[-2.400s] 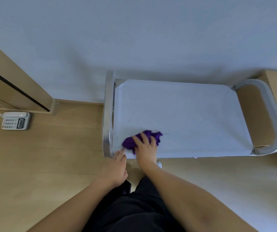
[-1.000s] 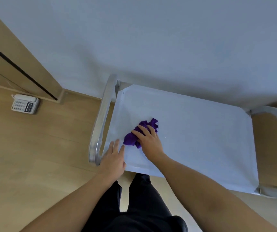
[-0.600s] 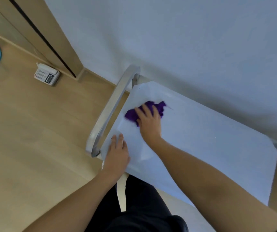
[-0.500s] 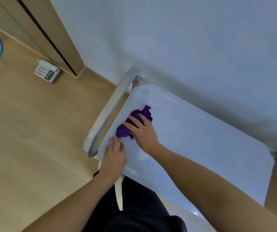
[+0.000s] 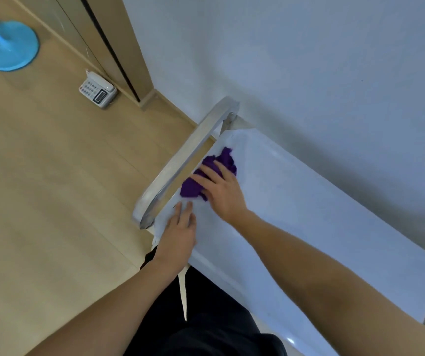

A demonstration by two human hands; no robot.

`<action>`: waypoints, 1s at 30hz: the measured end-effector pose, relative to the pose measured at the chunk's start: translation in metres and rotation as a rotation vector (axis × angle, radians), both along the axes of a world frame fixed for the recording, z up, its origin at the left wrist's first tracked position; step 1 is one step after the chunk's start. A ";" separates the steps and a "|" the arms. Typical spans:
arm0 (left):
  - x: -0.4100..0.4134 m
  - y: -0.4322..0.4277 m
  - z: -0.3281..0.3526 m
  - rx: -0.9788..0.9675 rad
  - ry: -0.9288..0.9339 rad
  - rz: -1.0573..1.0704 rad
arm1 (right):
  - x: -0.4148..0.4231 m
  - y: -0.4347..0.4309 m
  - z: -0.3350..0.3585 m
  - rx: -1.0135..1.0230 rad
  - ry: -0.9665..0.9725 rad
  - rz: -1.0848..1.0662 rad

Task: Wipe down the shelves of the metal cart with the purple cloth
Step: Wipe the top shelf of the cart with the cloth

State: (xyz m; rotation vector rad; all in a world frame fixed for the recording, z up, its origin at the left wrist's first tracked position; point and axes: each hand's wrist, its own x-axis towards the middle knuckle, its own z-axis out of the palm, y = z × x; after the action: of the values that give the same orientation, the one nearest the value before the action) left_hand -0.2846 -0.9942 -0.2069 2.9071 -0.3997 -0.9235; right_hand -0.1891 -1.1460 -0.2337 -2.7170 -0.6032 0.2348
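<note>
Cloth (image 5: 192,187) is bunched up at the left end of the top shelf (image 5: 322,227), right by the handle (image 5: 182,163). The right hand (image 5: 223,191) presses it down with straight, spread fingers. The left hand (image 5: 180,237) lies flat on the shelf just beside it (holding nothing). A phone (image 5: 97,89) sits on the floor.

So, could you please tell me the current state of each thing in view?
top shelf: level, being wiped
handle: untouched by either hand
purple cloth: bunched, pressed onto the shelf beside the handle
right hand: fingers straight, pressing the cloth
left hand: flat on the shelf's near corner
telephone: lying on the floor, face up
</note>
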 end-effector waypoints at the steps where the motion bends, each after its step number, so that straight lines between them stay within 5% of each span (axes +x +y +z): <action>1: 0.000 0.000 0.001 -0.007 -0.004 0.002 | -0.001 -0.006 -0.001 0.026 -0.008 0.066; 4: -0.002 0.001 0.000 -0.021 -0.009 -0.004 | 0.030 -0.031 0.000 0.018 -0.162 0.069; 10: -0.004 -0.001 -0.005 0.020 -0.036 -0.020 | 0.061 -0.054 0.011 -0.026 0.038 -0.636; 18: -0.008 0.003 -0.006 0.012 -0.030 -0.010 | 0.021 -0.020 0.008 -0.079 0.042 0.018; 20: -0.008 0.004 -0.006 -0.011 -0.030 -0.027 | 0.055 -0.036 0.008 -0.093 -0.010 -0.026; 24: -0.009 0.005 -0.011 -0.026 -0.011 -0.007 | 0.095 -0.058 0.013 0.000 0.049 -0.473; 30: -0.005 -0.001 -0.003 -0.003 0.016 -0.008 | 0.007 -0.006 0.013 -0.035 0.109 -0.409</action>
State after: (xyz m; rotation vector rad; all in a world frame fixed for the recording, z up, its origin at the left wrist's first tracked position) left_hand -0.2899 -0.9950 -0.2099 2.8952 -0.4119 -0.9458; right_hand -0.1818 -1.1517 -0.2207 -2.7624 -0.0075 0.2866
